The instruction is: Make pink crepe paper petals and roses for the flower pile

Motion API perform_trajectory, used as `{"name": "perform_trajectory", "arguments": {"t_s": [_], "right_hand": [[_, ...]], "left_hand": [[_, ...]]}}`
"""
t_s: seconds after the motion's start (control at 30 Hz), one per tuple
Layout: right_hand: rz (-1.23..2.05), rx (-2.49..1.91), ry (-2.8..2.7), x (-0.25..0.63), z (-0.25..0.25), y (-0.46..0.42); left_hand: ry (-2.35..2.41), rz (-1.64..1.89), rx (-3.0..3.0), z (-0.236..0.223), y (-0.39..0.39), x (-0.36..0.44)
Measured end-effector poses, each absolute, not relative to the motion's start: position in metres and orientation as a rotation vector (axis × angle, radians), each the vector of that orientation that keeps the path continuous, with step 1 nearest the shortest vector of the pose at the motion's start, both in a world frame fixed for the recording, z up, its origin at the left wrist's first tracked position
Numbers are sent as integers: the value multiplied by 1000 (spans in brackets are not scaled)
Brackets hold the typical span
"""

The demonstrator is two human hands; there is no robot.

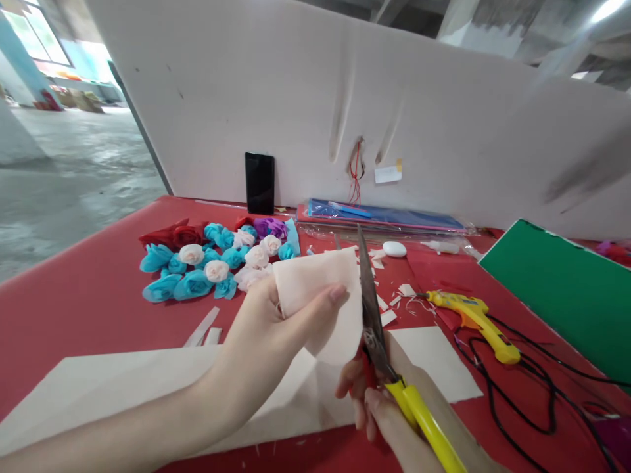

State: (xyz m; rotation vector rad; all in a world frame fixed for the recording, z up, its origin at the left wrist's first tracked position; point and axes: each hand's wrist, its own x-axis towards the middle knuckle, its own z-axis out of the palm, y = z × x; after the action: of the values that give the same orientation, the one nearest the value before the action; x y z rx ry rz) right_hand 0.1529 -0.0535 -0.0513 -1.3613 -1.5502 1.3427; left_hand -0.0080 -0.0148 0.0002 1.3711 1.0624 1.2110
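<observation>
My left hand [276,341] pinches a small folded piece of cream crepe paper [313,276] between thumb and fingers. It is held up above the table. My right hand [387,424] grips scissors [375,341] with dark blades and yellow handles. The blades point up and away from me, alongside the right edge of the cream piece. Whether they touch that edge, I cannot tell. Beneath both hands, a long cream sheet [133,381] lies across the red table [98,295].
Blue, white, red and purple paper flowers [217,256] lie at left. A yellow glue gun [473,315] with a black cord is at right, before a green board [572,302]. Paper scraps [388,318] lie beyond the scissors. A black phone [259,184] leans against the white panel [236,85].
</observation>
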Motion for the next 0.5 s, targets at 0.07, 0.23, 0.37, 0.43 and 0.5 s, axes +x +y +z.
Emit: {"name": "perform_trajectory", "arguments": {"t_s": [0.07, 0.23, 0.37, 0.43, 0.5], "right_hand": [[1321, -1338, -1584, 155, -48, -54], [1334, -1313, -1621, 158, -47, -59], [1255, -1408, -1545, 150, -43, -64], [1265, -1433, -1497, 147, -41, -65], [1290, -1433, -1471, 145, -40, -66]], "left_hand": [[1069, 1204, 1363, 1, -14, -8], [1114, 1198, 1377, 1, -13, -7], [1112, 1197, 1384, -3, -14, -8], [1096, 1200, 1380, -4, -14, -8], [1082, 1207, 1374, -5, -14, -7]]}}
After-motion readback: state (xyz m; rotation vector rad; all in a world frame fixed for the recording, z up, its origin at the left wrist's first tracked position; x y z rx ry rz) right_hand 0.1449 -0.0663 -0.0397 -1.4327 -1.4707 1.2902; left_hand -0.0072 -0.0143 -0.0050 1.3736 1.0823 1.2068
